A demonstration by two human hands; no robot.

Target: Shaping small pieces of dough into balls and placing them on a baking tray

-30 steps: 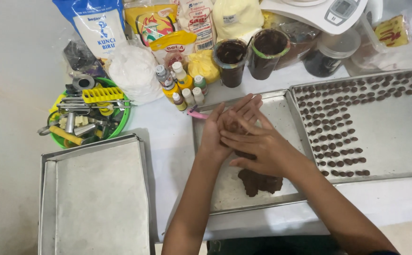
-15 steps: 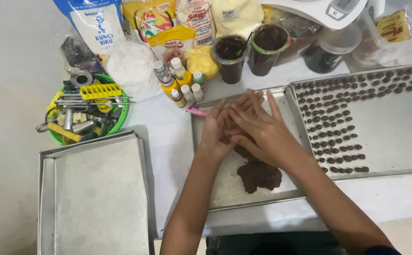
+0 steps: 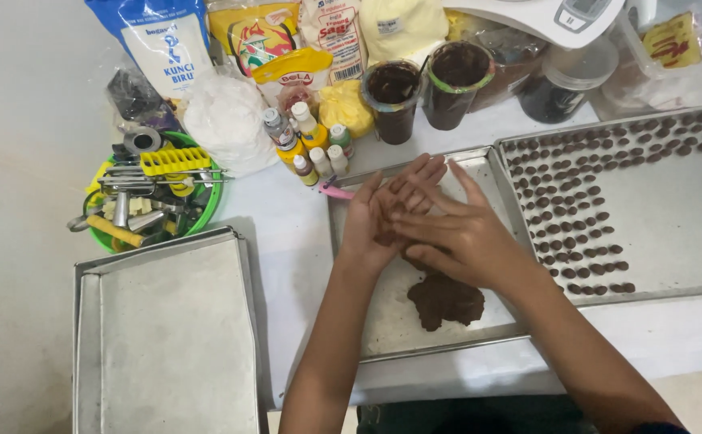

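The right hand (image 3: 455, 233) has slid back across the left hand (image 3: 383, 217), baring the whole lump of brown dough (image 3: 445, 300) on the tray (image 3: 383, 321)
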